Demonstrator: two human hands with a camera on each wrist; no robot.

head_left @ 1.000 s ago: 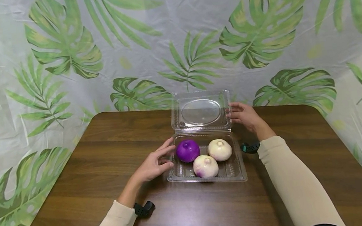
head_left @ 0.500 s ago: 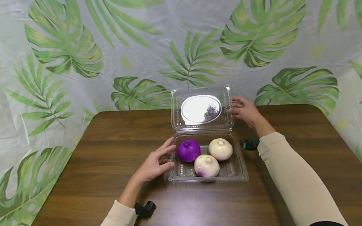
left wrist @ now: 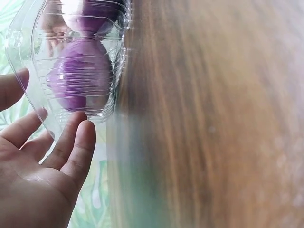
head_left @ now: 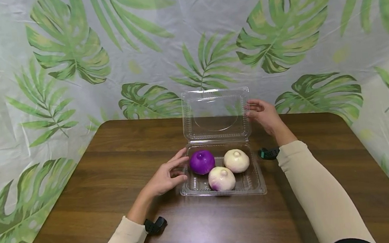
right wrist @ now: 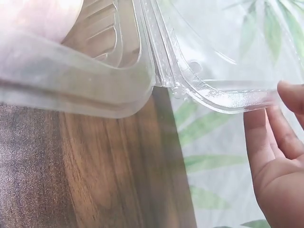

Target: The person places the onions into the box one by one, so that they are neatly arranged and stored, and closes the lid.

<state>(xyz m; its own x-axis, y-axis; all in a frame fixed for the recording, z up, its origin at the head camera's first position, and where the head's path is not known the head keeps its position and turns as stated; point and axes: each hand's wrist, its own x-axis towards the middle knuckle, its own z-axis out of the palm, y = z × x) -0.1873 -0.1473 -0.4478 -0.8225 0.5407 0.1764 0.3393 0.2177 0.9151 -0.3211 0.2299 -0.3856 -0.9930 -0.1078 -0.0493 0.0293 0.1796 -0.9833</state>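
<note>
A clear plastic clamshell container sits near the middle of the brown wooden desk, its hinged lid raised almost upright at the far side. Inside the tray lie 3 onions — a purple onion at the left, a pale onion at the right, and a white onion with a purple blush nearest the front edge, each touching its neighbours.

The left hand rests at the tray's left edge with relaxed, nearly straight fingers; in the left wrist view the fingertips touch the clear wall just beside the purple onion, holding nothing.

The right hand is at the lid's right edge, fingers extended and only lightly bent. In the right wrist view its fingertips meet the lid's rim — touching it rather than wrapped round it.

Both arms wear cream sleeves. A leaf-printed cloth hangs behind the desk.
</note>
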